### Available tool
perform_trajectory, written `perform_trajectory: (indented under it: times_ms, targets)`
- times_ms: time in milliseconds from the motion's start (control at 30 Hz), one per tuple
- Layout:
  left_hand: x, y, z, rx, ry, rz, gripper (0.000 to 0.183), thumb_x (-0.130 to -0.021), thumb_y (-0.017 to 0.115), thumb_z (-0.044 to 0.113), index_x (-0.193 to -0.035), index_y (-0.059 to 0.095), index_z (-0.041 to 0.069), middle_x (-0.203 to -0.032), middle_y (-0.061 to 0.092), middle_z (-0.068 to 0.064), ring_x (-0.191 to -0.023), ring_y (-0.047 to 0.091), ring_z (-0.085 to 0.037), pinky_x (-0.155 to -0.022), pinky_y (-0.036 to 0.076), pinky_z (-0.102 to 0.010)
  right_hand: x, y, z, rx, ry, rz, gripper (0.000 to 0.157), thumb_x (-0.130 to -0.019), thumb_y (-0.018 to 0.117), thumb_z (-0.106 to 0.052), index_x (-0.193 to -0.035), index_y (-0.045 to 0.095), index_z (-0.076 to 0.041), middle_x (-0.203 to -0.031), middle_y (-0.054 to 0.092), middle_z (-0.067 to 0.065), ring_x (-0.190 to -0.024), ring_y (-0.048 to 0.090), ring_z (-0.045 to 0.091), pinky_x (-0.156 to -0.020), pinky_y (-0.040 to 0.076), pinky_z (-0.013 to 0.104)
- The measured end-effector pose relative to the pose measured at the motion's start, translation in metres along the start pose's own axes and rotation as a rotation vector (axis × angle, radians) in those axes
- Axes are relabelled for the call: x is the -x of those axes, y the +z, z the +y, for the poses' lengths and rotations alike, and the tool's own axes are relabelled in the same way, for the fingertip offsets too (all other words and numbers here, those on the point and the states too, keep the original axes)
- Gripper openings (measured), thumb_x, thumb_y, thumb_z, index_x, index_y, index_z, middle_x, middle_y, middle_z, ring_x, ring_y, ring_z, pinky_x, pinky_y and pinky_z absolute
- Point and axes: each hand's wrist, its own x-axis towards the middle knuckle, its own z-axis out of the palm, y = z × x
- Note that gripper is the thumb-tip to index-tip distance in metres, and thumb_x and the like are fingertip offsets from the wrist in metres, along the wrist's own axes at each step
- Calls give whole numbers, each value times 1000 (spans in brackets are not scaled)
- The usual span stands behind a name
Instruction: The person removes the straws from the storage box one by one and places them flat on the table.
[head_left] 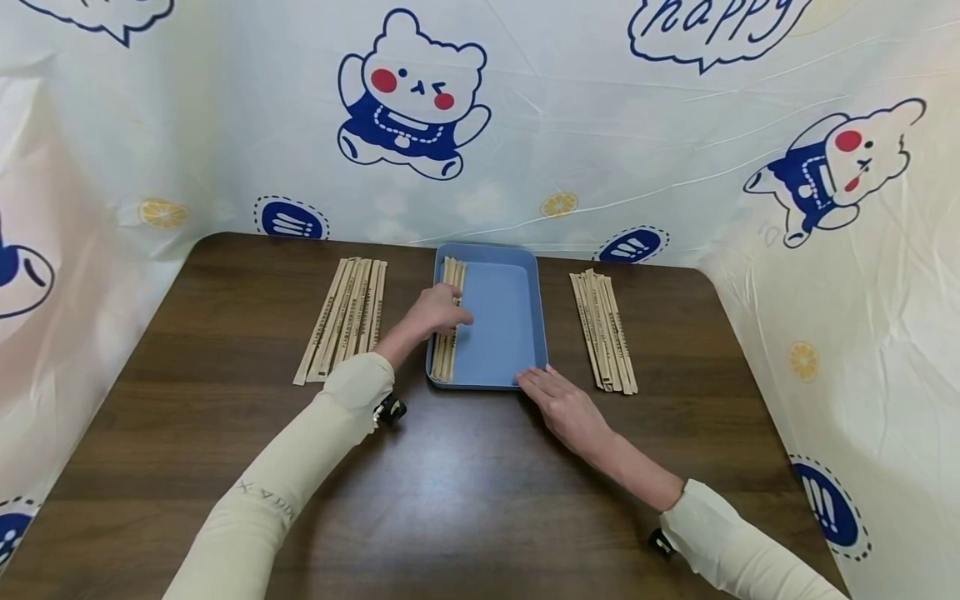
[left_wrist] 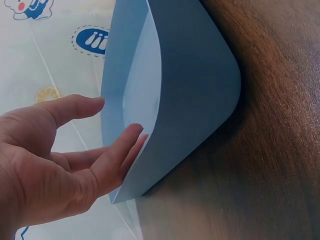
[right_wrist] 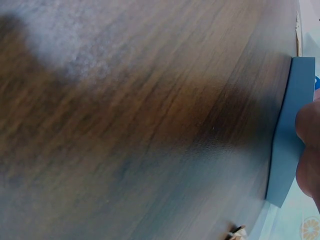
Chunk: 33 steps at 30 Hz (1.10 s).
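A blue rectangular tray (head_left: 502, 317) stands at the back middle of the table, with slim paper-wrapped sticks (head_left: 444, 358) lying lengthwise along its left side. Over those sticks is my left hand (head_left: 437, 310). In the left wrist view the same hand (left_wrist: 65, 160) has thumb and fingers spread apart, nothing visible between them, and its fingers reach over the rim of the tray (left_wrist: 200, 75). My right hand (head_left: 572, 414) rests its extended fingers on the tray's near right corner. The right wrist view catches only fingertips (right_wrist: 309, 145) against the tray wall (right_wrist: 286, 135).
Left of the tray lies a fanned pile of similar paper-wrapped sticks (head_left: 347, 312), and a smaller pile (head_left: 602, 333) lies to its right. A printed cloth (head_left: 517, 125) hangs behind and beside the brown wooden table (head_left: 442, 500).
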Motion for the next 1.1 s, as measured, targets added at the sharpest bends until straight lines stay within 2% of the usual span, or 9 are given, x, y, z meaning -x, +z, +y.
perform_trajectory:
  times_ms: [267, 300, 400, 467, 533, 600, 667, 900, 1100]
  targets:
    - [-5, 4, 1, -49, 2, 20, 63, -92, 64, 10, -148, 41, -5, -152, 40, -23, -80, 67, -26, -78, 57, -37, 1, -1, 0, 1, -1, -9, 44, -83, 68, 13, -126, 64, 8, -123, 66, 20, -117, 62, 32, -103, 46, 48]
    - [-6, 5, 1, -49, 2, 23, 59, -91, 64, 10, -145, 45, -5, -143, 48, -24, -75, 66, -24, -75, 56, -36, 1, -1, 0, 0, 1, -12, 44, -83, 68, 13, -126, 64, 8, -123, 66, 20, -117, 62, 32, -103, 46, 48]
    - [-8, 7, 1, -71, 12, 40, 54, -88, 64, 8, -139, 51, -6, -134, 55, -25, -67, 65, -22, -67, 53, -32, 1, -1, 0, -3, 3, -17, 43, -84, 67, 13, -126, 64, 8, -123, 66, 20, -117, 62, 33, -103, 46, 48]
    - [-10, 9, 1, -100, 18, 47, 36, -87, 63, 8, -120, 58, -5, -113, 63, -23, -62, 63, -19, -61, 48, -28, 1, -1, 0, -8, 3, -18, 41, -85, 65, 12, -126, 64, 8, -123, 66, 21, -117, 62, 33, -103, 46, 48]
    - [-12, 11, 0, -126, 20, 54, 11, -87, 62, 6, -94, 56, 0, -91, 63, -17, -57, 58, -17, -56, 42, -25, 0, -1, 0, -9, 3, -20, 38, -88, 63, 11, -126, 64, 8, -123, 66, 21, -117, 62, 33, -104, 45, 48]
    - [-15, 13, 0, -146, 20, 53, 25, -86, 61, 5, -75, 39, 9, -66, 49, -7, -51, 50, -15, -51, 35, -26, 1, -2, 0, -6, 3, -22, 37, -89, 62, 9, -126, 64, 8, -123, 66, 20, -118, 62, 33, -104, 45, 47]
    - [-18, 15, 0, -162, 14, 50, 38, -87, 60, 4, -71, 27, 14, -57, 37, -1, -49, 45, -15, -49, 30, -27, 0, -2, 0, -9, 6, -28, 37, -90, 60, 9, -127, 64, 8, -124, 66, 20, -119, 61, 33, -105, 44, 47]
    - [-25, 20, -1, -236, 5, 63, 34, -89, 63, 4, -67, 38, 12, -54, 38, 0, -46, 39, -14, -46, 32, -27, 0, -4, 0, -20, 14, -42, 38, -90, 61, 9, -128, 63, 7, -125, 65, 20, -120, 60, 33, -107, 42, 47]
    - [-28, 27, -6, -316, 57, 126, 34, -83, 57, -2, -60, 37, 13, -52, 31, 1, -45, 28, -12, -44, 28, -26, 1, -1, 1, -15, 2, -27, 37, -91, 60, 9, -127, 63, 7, -124, 66, 20, -119, 61, 32, -105, 44, 47]
